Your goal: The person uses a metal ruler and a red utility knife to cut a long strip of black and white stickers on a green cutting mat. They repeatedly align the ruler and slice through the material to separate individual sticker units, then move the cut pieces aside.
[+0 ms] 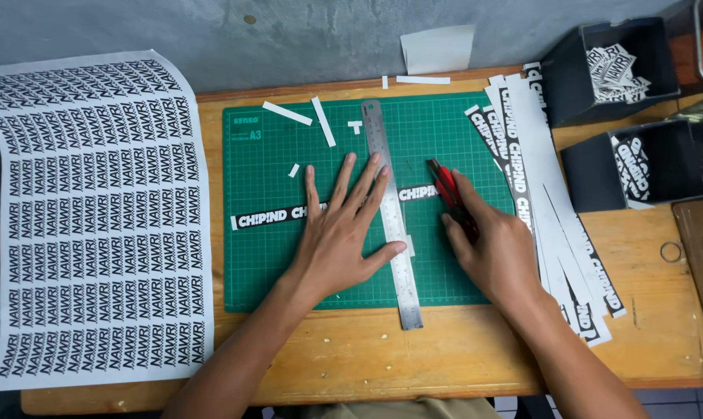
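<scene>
One black printed strip [277,216] lies under the steel ruler [391,217], left hand [340,233] spread flat, right hand [495,248] gripping a red cutter [447,190].

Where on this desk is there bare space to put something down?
Bare wood lies along the front edge of the table, below the green cutting mat, and at the front right corner by the small ring. The right side is crowded with printed strips and black boxes.
</scene>
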